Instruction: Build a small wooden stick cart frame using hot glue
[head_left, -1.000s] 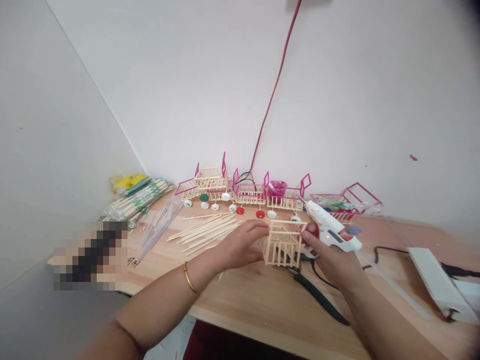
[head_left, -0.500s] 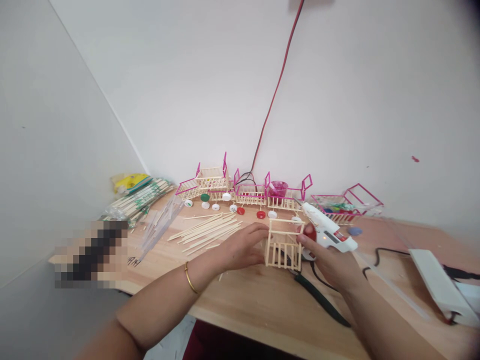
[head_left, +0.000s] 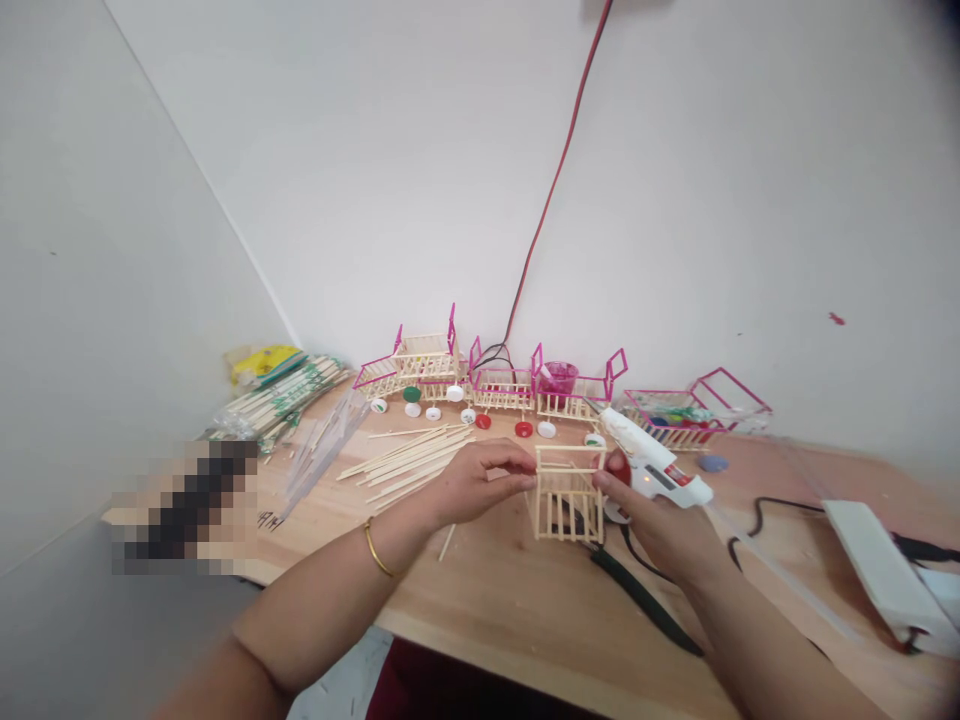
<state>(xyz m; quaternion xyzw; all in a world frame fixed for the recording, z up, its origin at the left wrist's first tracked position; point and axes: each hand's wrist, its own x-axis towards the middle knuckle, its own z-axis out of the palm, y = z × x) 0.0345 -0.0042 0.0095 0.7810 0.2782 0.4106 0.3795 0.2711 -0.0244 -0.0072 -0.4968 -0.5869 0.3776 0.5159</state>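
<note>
A small open frame of pale wooden sticks (head_left: 568,512) is held upright over the front of the table. My left hand (head_left: 476,482) pinches its upper left side between thumb and fingers. My right hand (head_left: 652,525) grips the right side, with the thumb against the upright stick. A white glue gun (head_left: 652,460) with a small orange light sits just behind my right hand; whether that hand touches it cannot be made out. Partly hidden behind the frame and right fingers is a red round piece (head_left: 619,468). Dark-green-handled pliers (head_left: 645,600) lie just below the frame.
Several stick carts with magenta rails (head_left: 502,390) and bottle-cap wheels line the wall. Loose sticks (head_left: 409,465) lie left of centre, bundled sticks (head_left: 285,400) farther left. A magenta-stained cup (head_left: 559,380) stands behind; a white power strip (head_left: 877,570) and cables lie right.
My left hand has risen slightly along the frame's left side, and its thumb and fingers have come together at the upper part. The right hand keeps its hold.
</note>
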